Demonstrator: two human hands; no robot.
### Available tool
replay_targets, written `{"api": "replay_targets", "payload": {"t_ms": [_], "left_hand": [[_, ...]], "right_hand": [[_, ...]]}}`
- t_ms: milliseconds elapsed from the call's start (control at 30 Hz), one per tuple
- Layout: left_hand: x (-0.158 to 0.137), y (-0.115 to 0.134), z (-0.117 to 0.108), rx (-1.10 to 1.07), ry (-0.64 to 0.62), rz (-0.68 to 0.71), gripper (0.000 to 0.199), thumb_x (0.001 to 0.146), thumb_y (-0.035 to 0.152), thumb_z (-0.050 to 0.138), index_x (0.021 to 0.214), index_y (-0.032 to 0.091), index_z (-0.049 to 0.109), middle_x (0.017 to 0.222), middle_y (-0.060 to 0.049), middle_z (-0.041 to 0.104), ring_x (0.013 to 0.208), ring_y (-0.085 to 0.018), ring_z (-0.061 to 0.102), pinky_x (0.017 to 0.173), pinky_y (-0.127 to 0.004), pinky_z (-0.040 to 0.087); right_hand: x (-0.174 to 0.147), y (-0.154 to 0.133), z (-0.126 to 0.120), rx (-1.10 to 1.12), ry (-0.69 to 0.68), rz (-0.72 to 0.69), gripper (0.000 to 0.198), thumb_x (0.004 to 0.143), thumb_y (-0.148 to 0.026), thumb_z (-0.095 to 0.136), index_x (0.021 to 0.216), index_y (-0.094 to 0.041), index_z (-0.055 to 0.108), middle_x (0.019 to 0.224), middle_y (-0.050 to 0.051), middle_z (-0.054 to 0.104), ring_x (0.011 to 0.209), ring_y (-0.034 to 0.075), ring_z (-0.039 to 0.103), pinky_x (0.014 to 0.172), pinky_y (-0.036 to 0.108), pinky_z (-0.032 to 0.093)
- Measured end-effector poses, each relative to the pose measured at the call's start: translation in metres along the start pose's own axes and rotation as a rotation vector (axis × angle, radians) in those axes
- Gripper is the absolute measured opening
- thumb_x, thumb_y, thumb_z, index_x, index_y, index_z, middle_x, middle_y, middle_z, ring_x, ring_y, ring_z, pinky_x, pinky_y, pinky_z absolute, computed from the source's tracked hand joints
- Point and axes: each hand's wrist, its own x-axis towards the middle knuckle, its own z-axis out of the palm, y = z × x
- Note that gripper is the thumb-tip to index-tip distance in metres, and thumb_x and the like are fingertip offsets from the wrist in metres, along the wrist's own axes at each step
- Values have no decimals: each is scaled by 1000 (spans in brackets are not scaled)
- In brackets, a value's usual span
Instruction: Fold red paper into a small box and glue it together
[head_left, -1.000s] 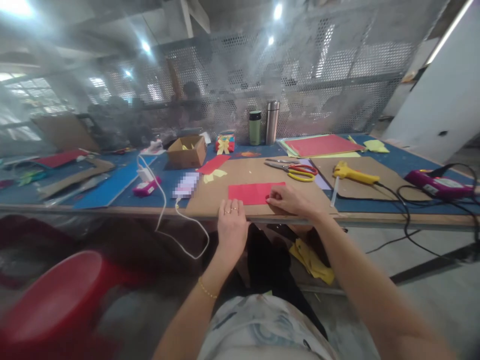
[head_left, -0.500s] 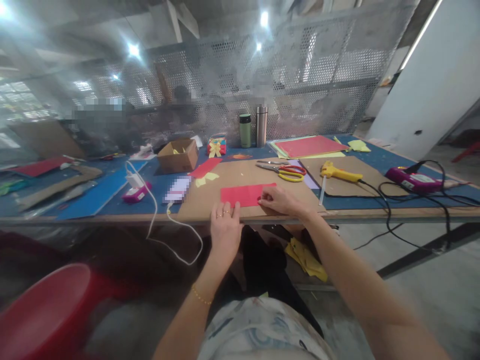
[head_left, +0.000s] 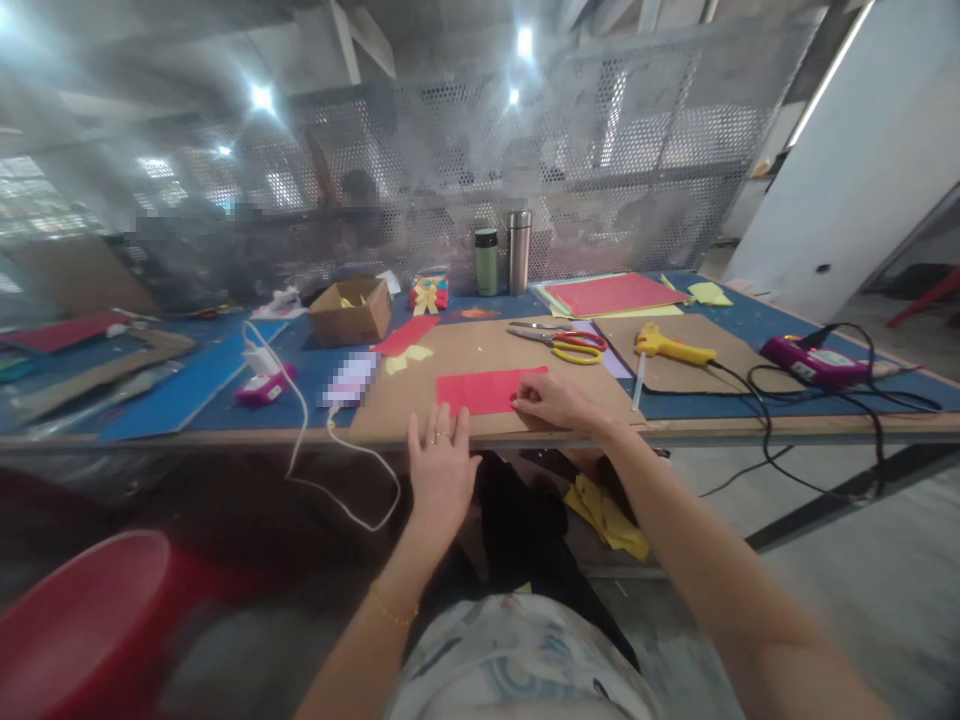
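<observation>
The left hand (head_left: pixel 441 465) has just fanned its fingers wider at the near left edge of the red paper (head_left: pixel 480 390), seemingly easing its press; the right hand (head_left: pixel 551 402) curls at the right end, pinch unclear, paper flat on cardboard (head_left: pixel 382 415)

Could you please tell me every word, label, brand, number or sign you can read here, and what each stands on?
There is no text I can read.
Purple box at far right: pale markings, too small and blurred.
Purple box at left: too blurred.
Device on the white cable: pixelated, nothing legible.
Red paper: no writing visible.
</observation>
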Motion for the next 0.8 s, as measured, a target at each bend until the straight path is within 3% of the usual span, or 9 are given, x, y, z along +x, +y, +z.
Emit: {"api": "replay_targets", "payload": {"t_ms": [167, 267, 433, 533, 700, 800], "left_hand": [[19, 6, -14, 6, 39, -12, 60, 97, 51, 70, 135, 5, 72, 151, -31, 60, 148, -49, 49, 123, -67, 38], [40, 17, -25, -24, -73, -24, 55, 104, 56, 55, 110, 7, 80, 123, -29, 72, 121, -44, 66, 104, -60, 51], [78, 28, -29, -195, -229, -16, 29, 108, 33, 53, 115, 14, 73, 111, -18, 76, 114, -33, 70, 99, -45, 51], [97, 22, -27, -318, -405, -34, 24, 105, 38, 60, 111, 16, 69, 101, -11, 79, 104, -30, 72, 90, -40, 51], [112, 13, -26, -387, -523, -77, 24, 101, 43, 62, 103, 20, 68, 101, -10, 79, 99, -27, 73, 81, -36, 50], [113, 17, -26, -358, -511, -98, 28, 101, 44, 60, 110, 18, 67, 105, -13, 80, 104, -30, 73, 86, -38, 51]], "right_hand": [[3, 2, -2, -33, -18, -20, 13, 93, -27, 66, 85, -18, 70, 87, 6, 75, 74, 15, 61, 65, 24, 39], [4, 0, -5, -73, -46, 0, 14, 94, -29, 65, 88, -19, 72, 90, 7, 77, 76, 16, 62, 64, 25, 38], [5, 1, -10, -112, -77, -29, 12, 95, -28, 65, 93, -19, 73, 97, 9, 79, 84, 18, 66, 68, 25, 41], [8, 2, -15, -112, -104, -71, 9, 94, -26, 67, 92, -19, 71, 96, 8, 78, 85, 18, 67, 69, 25, 42], [18, -2, -26, 56, -358, 104, 21, 97, -29, 66, 78, -20, 63, 66, 0, 67, 55, 12, 60, 54, 23, 43], [21, -1, -31, 113, -400, 192, 31, 93, -35, 74, 71, -20, 60, 59, -1, 63, 47, 11, 56, 50, 24, 45]]}}
